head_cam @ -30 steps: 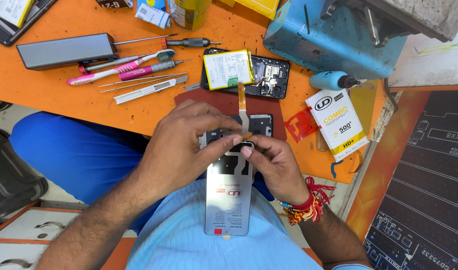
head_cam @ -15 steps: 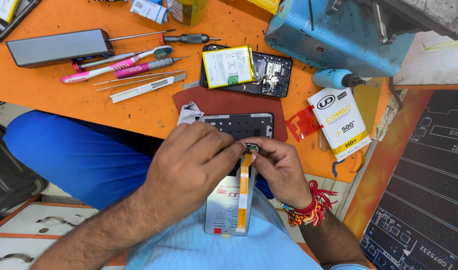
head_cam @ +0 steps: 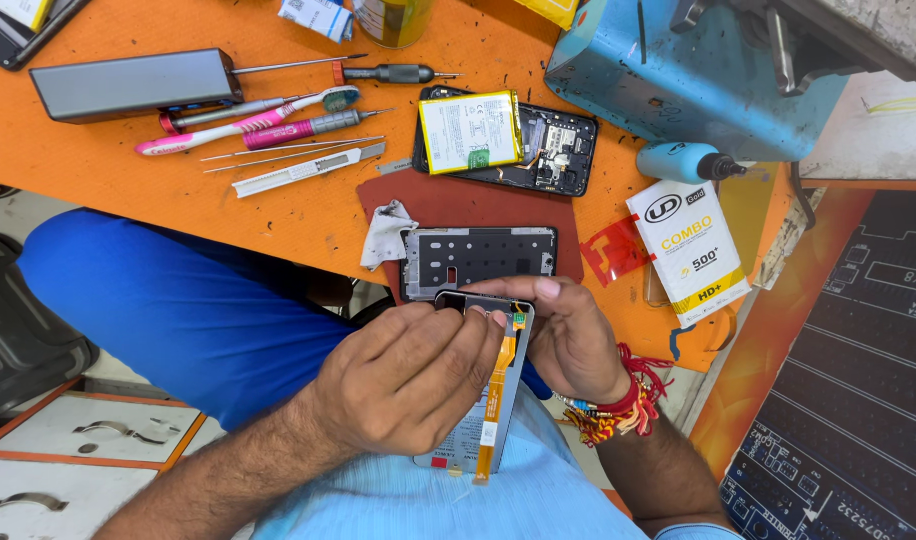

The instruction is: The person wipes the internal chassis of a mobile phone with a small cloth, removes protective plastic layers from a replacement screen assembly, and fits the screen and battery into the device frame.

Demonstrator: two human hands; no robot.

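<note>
Both hands grip the phone screen panel: left hand and right hand pressing its top edge, orange flex cable dangling between.

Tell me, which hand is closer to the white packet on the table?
Right. The right hand sits just left of the white packet; the left hand is farther left, over the phone screen part.

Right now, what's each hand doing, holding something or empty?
Left hand: closed on the phone screen panel, gripping its left edge.
Right hand: closed on the same panel's top right corner.
</note>
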